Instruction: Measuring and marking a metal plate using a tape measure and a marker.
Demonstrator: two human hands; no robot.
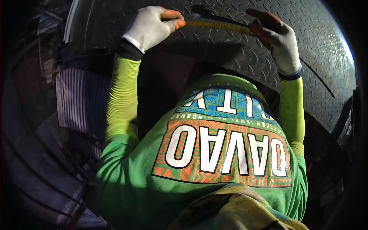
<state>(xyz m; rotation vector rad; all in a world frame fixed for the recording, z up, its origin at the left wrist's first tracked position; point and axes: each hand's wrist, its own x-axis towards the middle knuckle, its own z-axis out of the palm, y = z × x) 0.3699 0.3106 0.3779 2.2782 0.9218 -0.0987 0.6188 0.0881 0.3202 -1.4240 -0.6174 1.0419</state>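
A narrow yellow measuring tape stretches between my two gloved hands, just above a dark steel checker plate. My left hand, in a white glove with orange fingertips, pinches the tape's left end between thumb and fingers. At the other end, my right hand grips the tape, with one finger held out above it. Whether a tape case sits in the right hand is hidden by shade. Along the tape's far side runs a dark band, which may be its shadow.
A thin dark strip lies on the plate to the right of my right wrist. Left of my left forearm stands a ribbed panel. The plate's pale edge curves along the upper left. Deep shadow covers both sides.
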